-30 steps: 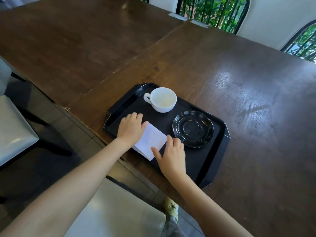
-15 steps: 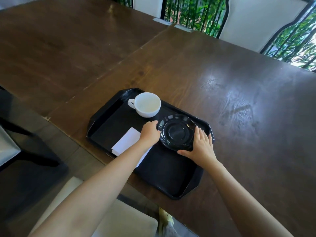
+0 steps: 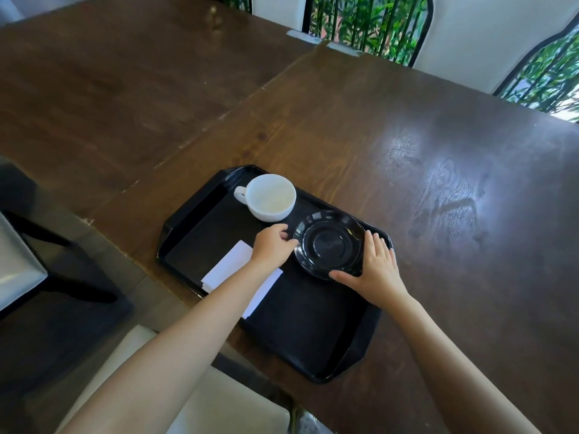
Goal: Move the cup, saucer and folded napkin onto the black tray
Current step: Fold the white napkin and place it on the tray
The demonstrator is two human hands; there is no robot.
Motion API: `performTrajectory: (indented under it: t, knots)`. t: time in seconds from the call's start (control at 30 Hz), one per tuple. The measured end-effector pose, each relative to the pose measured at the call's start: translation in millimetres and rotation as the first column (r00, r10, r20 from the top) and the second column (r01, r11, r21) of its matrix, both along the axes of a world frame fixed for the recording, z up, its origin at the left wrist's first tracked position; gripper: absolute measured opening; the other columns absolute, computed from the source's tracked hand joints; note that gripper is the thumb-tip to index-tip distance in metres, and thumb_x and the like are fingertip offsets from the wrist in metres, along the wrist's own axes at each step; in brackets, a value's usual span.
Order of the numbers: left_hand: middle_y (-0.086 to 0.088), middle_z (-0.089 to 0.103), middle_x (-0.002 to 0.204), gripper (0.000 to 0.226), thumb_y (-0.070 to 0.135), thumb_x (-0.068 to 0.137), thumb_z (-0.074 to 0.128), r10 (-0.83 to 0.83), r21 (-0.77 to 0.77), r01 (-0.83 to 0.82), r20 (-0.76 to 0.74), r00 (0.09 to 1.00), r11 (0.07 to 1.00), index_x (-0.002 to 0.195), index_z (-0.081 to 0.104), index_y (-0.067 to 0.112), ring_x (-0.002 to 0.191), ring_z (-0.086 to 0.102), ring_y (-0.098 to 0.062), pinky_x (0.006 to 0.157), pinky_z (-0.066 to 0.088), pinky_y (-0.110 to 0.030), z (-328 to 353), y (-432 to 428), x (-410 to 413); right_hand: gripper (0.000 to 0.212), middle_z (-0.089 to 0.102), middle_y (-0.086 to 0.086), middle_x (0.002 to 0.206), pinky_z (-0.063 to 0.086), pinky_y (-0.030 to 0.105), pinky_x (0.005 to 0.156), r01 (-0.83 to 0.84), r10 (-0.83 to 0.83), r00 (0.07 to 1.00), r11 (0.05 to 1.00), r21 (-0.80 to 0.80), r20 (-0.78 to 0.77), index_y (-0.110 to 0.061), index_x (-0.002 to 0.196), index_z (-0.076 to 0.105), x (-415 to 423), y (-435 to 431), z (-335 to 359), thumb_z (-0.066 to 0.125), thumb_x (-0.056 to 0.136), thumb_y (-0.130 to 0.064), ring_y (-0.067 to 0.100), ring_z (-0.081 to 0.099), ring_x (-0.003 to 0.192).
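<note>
The black tray (image 3: 338, 361) lies at the near edge of the wooden table. On it, at the far left, stands an empty white cup (image 3: 271, 197) with its handle to the left. The glossy black saucer (image 3: 329, 244) sits on the tray's far right part. My left hand (image 3: 271, 245) grips the saucer's left rim. My right hand (image 3: 374, 267) holds its right and near rim, thumb under the front edge. The folded white napkin (image 3: 228, 267) lies on the tray's near left, partly hidden under my left forearm.
The dark wooden table (image 3: 438, 170) stretches far and right; a seam joins it to a second table (image 3: 109, 83) at the left. A pale chair seat (image 3: 216, 405) is below the tray, another chair (image 3: 15, 264) at the left. Railings and plants stand behind.
Both hands left the napkin and moved right to the saucer. They now hold its two sides. The napkin lies where it was set; the cup has not moved.
</note>
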State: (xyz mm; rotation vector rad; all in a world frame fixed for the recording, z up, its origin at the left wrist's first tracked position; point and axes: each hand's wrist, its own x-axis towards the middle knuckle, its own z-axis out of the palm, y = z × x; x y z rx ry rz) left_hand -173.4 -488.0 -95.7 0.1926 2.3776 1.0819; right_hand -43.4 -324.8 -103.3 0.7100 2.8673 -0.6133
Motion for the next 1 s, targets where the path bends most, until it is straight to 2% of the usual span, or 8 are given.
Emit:
performTrajectory:
  t: [0.1,0.17,0.27,0.4,0.5,0.67,0.83,1.0]
  knots:
    - [-0.010,0.059,0.125,0.052,0.019,0.084,0.065,0.214,0.040,-0.212,-0.063,0.975,0.976,0.131,0.047,0.009,0.109,0.059,-0.020,0.088,0.045,-0.027,1,-22,-6,0.106,0.007,0.007,0.159,0.009,0.040,0.119,-0.003,-0.017,0.991,0.990,-0.142,-0.135,-0.012,0.149,0.003,-22,10,18,0.060,0.074,-0.063,0.022,0.003,0.147]
    - [-0.010,0.055,0.130,0.057,0.020,0.084,0.066,0.334,0.076,-0.327,-0.097,0.938,0.942,0.135,0.042,0.010,0.111,0.058,-0.019,0.084,0.043,-0.025,3,-35,-13,0.102,0.008,0.004,0.159,0.013,0.037,0.117,-0.109,0.069,0.983,0.965,-0.239,-0.167,-0.014,0.149,0.004,-48,16,29,0.064,0.077,-0.054,0.020,0.006,0.146]
    - [-0.007,0.053,0.134,0.058,0.017,0.087,0.063,0.395,0.202,-0.377,-0.059,0.917,0.904,0.139,0.038,0.011,0.119,0.054,-0.019,0.088,0.041,-0.024,6,-37,-23,0.100,0.011,0.004,0.159,0.016,0.035,0.116,-0.291,0.270,0.956,0.918,-0.270,-0.113,-0.015,0.150,0.005,-93,14,39,0.069,0.078,-0.043,0.020,0.011,0.145]
    - [0.000,0.060,0.125,0.038,0.014,0.091,0.055,0.416,0.334,-0.384,-0.028,0.909,0.861,0.129,0.051,0.017,0.114,0.055,-0.013,0.090,0.041,-0.024,6,-27,-29,0.102,0.014,0.005,0.158,0.019,0.035,0.114,-0.357,0.359,0.931,0.868,-0.344,-0.060,-0.015,0.150,0.006,-139,4,30,0.073,0.076,-0.036,0.021,0.017,0.144]
    - [-0.001,0.060,0.125,0.034,0.015,0.093,0.052,0.471,0.354,-0.440,-0.003,0.882,0.825,0.127,0.052,0.017,0.115,0.055,-0.014,0.091,0.043,-0.025,1,-24,-35,0.100,0.028,0.006,0.154,0.028,0.038,0.109,-0.367,0.361,0.928,0.848,-0.381,-0.090,-0.017,0.148,0.012,-156,-6,20,0.076,0.074,-0.034,0.025,0.029,0.139]
    - [-0.002,0.060,0.124,0.030,0.014,0.093,0.052,0.507,0.375,-0.479,0.027,0.861,0.794,0.123,0.053,0.018,0.113,0.055,-0.013,0.096,0.047,-0.030,-4,-28,-47,0.077,0.050,0.004,0.132,0.048,0.037,0.094,-0.355,0.254,0.922,0.856,-0.376,-0.292,-0.018,0.134,0.037,-163,-19,7,0.078,0.070,-0.030,0.023,0.051,0.116]
    - [-0.001,0.060,0.124,0.029,0.016,0.093,0.051,0.501,0.396,-0.479,0.055,0.864,0.783,0.122,0.054,0.021,0.115,0.056,-0.015,0.100,0.047,-0.039,-9,-31,-63,0.078,0.045,0.007,0.132,0.045,0.027,0.087,-0.323,0.197,0.914,0.882,-0.343,-0.354,-0.014,0.131,0.038,-166,-30,0,0.079,0.068,-0.033,0.014,0.046,0.110]
    - [-0.001,0.060,0.125,0.031,0.018,0.094,0.050,0.474,0.375,-0.457,0.051,0.879,0.807,0.124,0.054,0.023,0.115,0.056,-0.015,0.101,0.047,-0.041,-11,-33,-75,0.082,0.042,0.009,0.133,0.038,0.023,0.086,-0.282,0.155,0.919,0.902,-0.328,-0.362,-0.012,0.132,0.035,-167,-38,-2,0.080,0.068,-0.034,0.017,0.045,0.115]
